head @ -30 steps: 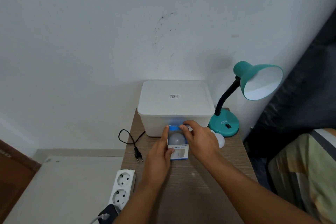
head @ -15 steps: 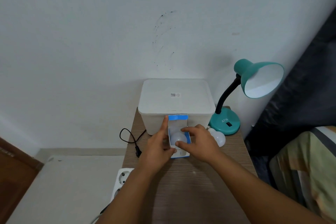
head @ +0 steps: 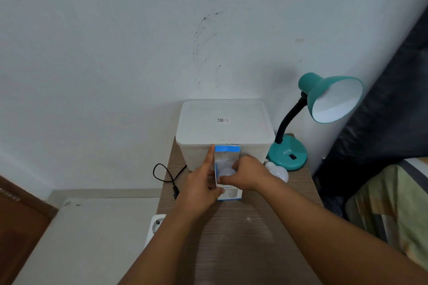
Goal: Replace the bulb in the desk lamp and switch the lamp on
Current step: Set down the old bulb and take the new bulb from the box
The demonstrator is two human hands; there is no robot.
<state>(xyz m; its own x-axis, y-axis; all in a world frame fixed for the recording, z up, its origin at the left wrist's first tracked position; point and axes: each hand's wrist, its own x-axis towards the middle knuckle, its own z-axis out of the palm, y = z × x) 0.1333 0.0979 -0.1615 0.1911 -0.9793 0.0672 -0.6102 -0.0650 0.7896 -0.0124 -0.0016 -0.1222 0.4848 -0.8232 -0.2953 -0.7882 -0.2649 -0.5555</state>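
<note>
Centre frame, small blue-and-white cardboard bulb box (head: 228, 170) stood upright on the brown wood-grain table (head: 243, 238), flap open, long axis vertical. Left hand (head: 201, 186) clamped on the box's left wall, index finger pointing up along it. Right hand (head: 249, 174) reached in from the right, fingers curled onto the round white new bulb (head: 225, 171) inside; how firm the pinch was, can't tell. Bulb sat straight below the opening, so exit looked upward, right hand nearer. Another white bulb (head: 279, 171) lay beside the teal gooseneck desk lamp (head: 324, 109), right of frame.
</note>
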